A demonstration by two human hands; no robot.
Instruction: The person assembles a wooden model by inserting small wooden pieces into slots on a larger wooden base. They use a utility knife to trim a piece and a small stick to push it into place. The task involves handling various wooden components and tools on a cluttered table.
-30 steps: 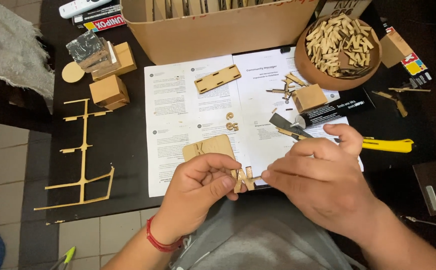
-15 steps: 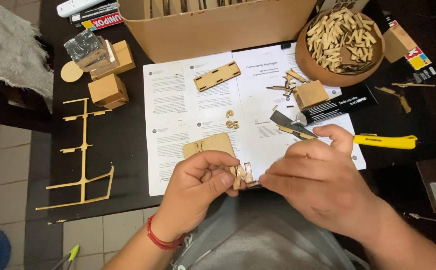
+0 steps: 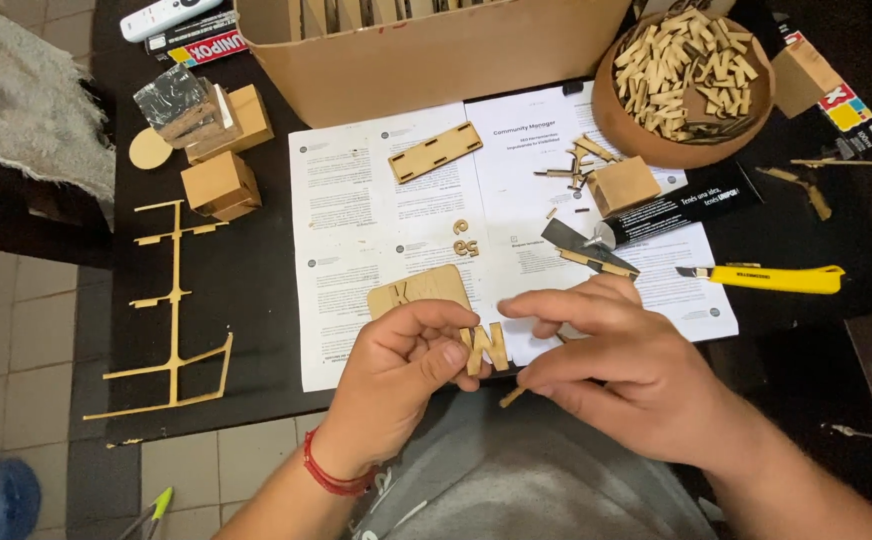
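Wooden letter piece (image 3: 486, 347), thin and flat and cut in zigzag shape, is sitting between both hands, just above the person's lap. The left hand (image 3: 406, 365) is curling shut around it, with the thumb pressing on its left edge. The right hand (image 3: 621, 365) is pinching a small wooden stick (image 3: 513, 396) that is poking out under its fingers, and its fingertips are reaching toward the letter piece.

Just behind the left hand, a flat wooden plaque (image 3: 418, 292) with round corners is lying on white printed paper sheets (image 3: 356, 200). Small cut-out wooden shapes (image 3: 464, 238) are lying on the paper further away from the hands. A long wooden strip with slots (image 3: 436, 152) is lying further off still.

Beyond the right hand, a grey metal blade tool (image 3: 588, 250) is resting beside a black glue tube (image 3: 681, 205). A yellow plastic knife (image 3: 771, 277) is lying off to the right of that hand. A small wooden cube (image 3: 624, 184) is sitting near a round brown bowl (image 3: 646, 135) full of little wooden bits.

Far to the left of the left hand, a thin wooden frame (image 3: 171, 310) is lying flat on the black worktop (image 3: 256, 300), with two wooden boxes (image 3: 221, 185) behind it. A big cardboard box (image 3: 436, 55) is standing at the far edge.
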